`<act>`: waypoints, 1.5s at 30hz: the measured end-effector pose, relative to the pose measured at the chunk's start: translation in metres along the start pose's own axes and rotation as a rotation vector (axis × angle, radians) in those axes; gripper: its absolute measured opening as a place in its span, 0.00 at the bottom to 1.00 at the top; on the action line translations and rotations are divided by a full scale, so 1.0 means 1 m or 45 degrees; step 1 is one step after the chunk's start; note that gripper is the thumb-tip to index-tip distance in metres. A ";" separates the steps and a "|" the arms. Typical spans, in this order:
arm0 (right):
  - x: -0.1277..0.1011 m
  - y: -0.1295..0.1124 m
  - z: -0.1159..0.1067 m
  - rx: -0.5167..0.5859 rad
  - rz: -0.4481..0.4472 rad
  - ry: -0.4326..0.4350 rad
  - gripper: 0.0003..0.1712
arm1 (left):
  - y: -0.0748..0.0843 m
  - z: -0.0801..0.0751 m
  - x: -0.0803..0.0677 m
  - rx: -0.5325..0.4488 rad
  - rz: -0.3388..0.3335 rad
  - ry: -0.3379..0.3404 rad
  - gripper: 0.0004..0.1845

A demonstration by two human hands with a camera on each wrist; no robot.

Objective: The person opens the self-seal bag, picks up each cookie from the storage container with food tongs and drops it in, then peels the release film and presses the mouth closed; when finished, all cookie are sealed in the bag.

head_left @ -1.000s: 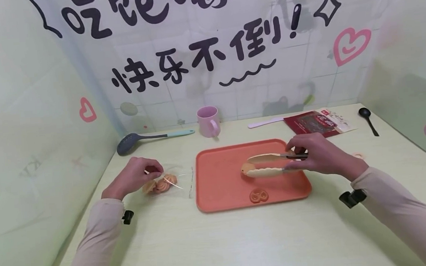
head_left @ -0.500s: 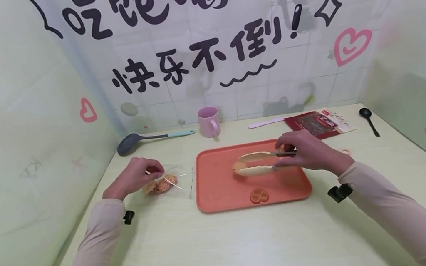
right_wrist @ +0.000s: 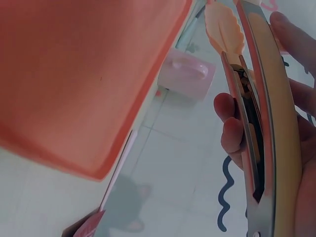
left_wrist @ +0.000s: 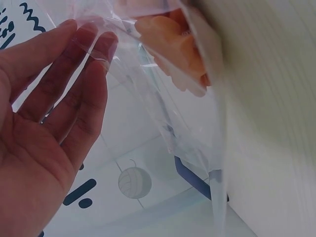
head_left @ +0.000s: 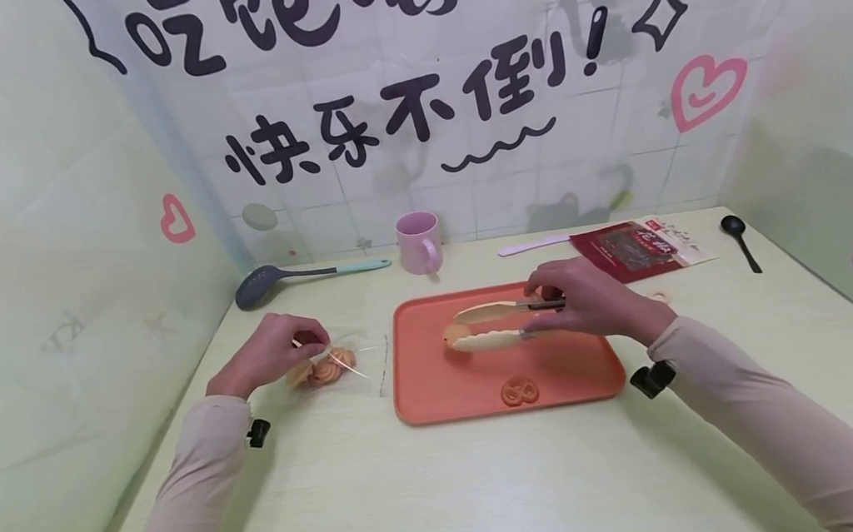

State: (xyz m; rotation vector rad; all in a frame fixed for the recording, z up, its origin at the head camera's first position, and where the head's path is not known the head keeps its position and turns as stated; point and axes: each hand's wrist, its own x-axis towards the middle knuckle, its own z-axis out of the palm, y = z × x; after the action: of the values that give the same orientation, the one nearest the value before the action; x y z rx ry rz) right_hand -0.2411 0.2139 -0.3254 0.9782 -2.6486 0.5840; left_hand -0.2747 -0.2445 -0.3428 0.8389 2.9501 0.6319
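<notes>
Head view: right hand [head_left: 587, 303] grips tongs [head_left: 487, 326] clamping cookie [head_left: 450, 336] over orange tray [head_left: 436, 386]; left hand [head_left: 271, 353] pinches clear bag [head_left: 343, 358] of cookies.

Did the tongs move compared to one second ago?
Yes. The tongs in the right hand moved left over the orange tray, toward the bag.

The pale green desk [head_left: 443, 482] carries an orange tray [head_left: 436, 382], a clear cookie bag [head_left: 344, 360], a pink mug [head_left: 419, 241], a slotted ladle [head_left: 277, 276], a red packet [head_left: 636, 248] and a black spoon [head_left: 739, 240]
</notes>
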 end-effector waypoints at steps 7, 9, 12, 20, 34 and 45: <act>0.009 -0.008 0.010 0.008 -0.003 -0.015 0.24 | -0.001 0.001 0.000 0.003 0.002 0.000 0.05; 0.012 -0.010 0.013 0.009 -0.018 -0.013 0.24 | -0.001 0.001 0.000 -0.002 0.007 0.001 0.05; 0.017 -0.013 0.016 0.015 -0.028 -0.019 0.25 | -0.002 0.001 0.000 -0.006 0.016 -0.001 0.05; 0.030 -0.028 0.022 0.064 -0.037 -0.056 0.24 | -0.001 0.001 -0.001 0.008 0.050 0.027 0.05; 0.059 -0.049 0.032 0.104 -0.122 -0.071 0.25 | -0.001 -0.001 -0.002 0.001 0.055 0.012 0.05; 0.074 -0.061 0.043 0.121 -0.140 -0.097 0.25 | -0.002 0.000 -0.002 0.008 0.078 0.024 0.04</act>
State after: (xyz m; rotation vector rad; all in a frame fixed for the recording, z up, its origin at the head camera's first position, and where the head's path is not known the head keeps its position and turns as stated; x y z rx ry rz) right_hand -0.2598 0.1107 -0.3192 1.1872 -2.6330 0.6656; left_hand -0.2738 -0.2469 -0.3431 0.9323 2.9545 0.6375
